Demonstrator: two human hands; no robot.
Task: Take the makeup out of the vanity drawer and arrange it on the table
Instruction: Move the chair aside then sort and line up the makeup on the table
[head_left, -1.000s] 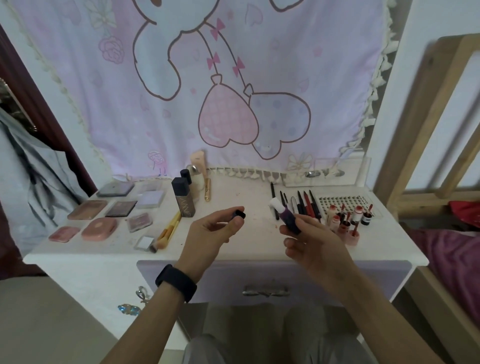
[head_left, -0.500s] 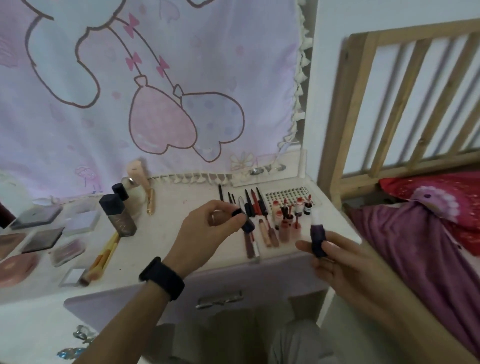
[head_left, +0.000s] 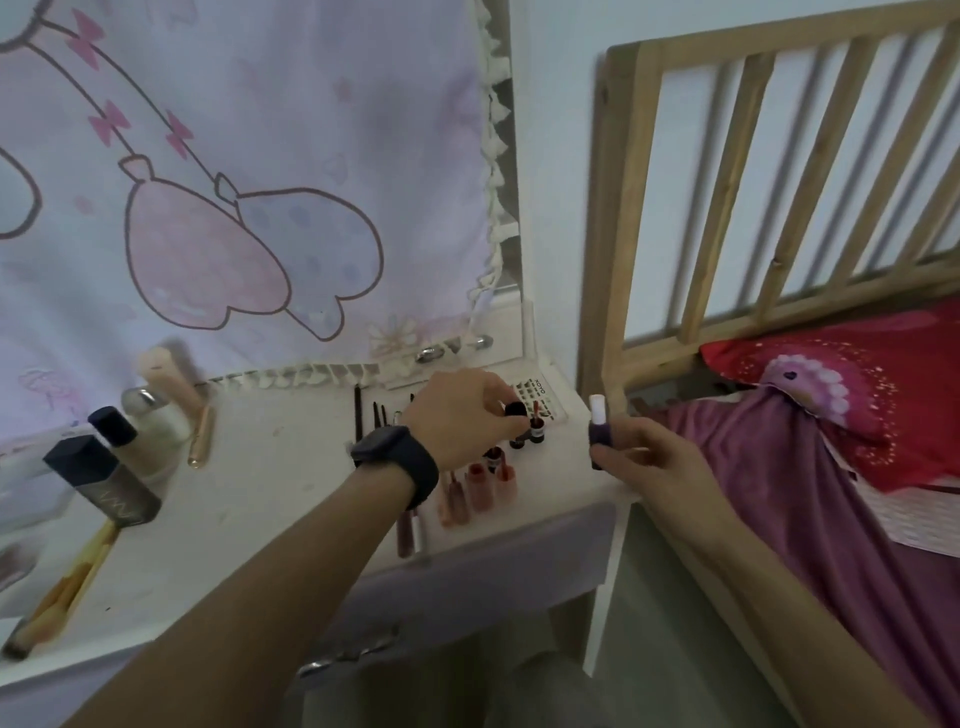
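Left hand: the left hand (head_left: 457, 415) has thumb and fingertips pinched on a small black cap (head_left: 515, 409), the other fingers curled, a dark watch (head_left: 400, 462) on the wrist.
Where it hangs: low over the back right corner of the table (head_left: 270, 467), just above the small red bottles (head_left: 536, 430).
Likely reason: the cap seems to be carried separately from its tube, either to be set down among the bottles or brought back to the tube; I cannot tell which.
Right hand: the right hand (head_left: 654, 462) grips the purple tube (head_left: 599, 428) by its lower half, fingers wrapped round it, white tip upward.
Why upright: with the cap off, holding it upright probably keeps the open end clear of the fingers.
Tube's place: in the air just off the table's right edge, not yet among the laid-out makeup.
Around them: pink lip glosses (head_left: 480, 480) lie below the bottles, dark pencils (head_left: 357, 415) to their left, and a square dark bottle (head_left: 111, 486) well to the left.
Drawer: the lilac drawer (head_left: 467, 587) looks pushed in.
Since half a second ago: the left hand has moved from the pencils to the red bottles, and the right hand has swung further right, past the table edge. The view has turned toward the bed (head_left: 857, 389).
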